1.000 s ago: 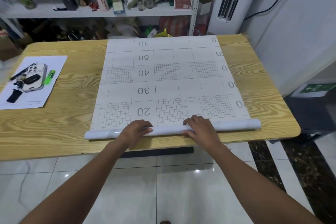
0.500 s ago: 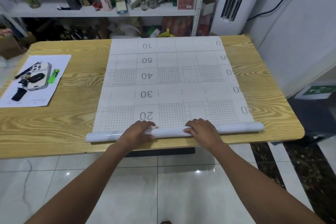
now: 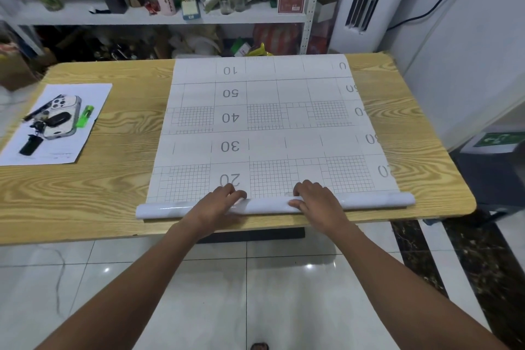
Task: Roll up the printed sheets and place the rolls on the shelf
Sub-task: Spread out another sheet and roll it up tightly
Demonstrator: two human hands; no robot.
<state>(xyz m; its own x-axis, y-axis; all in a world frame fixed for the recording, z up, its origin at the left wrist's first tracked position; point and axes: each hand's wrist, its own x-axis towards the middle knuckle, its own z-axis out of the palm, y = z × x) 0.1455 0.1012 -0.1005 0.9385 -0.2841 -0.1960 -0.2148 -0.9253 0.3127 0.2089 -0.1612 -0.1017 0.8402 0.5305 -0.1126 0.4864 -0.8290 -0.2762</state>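
Yellow wood-grain worktop [image 3: 113, 179] fills the middle of the head view, with a cluttered white metal shelf [image 3: 142, 15] behind its far edge and pale floor tiles below. A large white printed sheet [image 3: 264, 128] with grey grids and upside-down numbers lies flat on it, its near end wound into a glossy white roll [image 3: 369, 199] parallel to the near edge. The left grip [image 3: 216, 203] and right grip [image 3: 316, 199] sit on the roll's middle, a little apart, fingers curled over its top; the right thumb lies against its near face. Far left, a white paper [image 3: 93, 99] carries a white-cased phone [image 3: 64, 115] and a green lighter [image 3: 85, 116].
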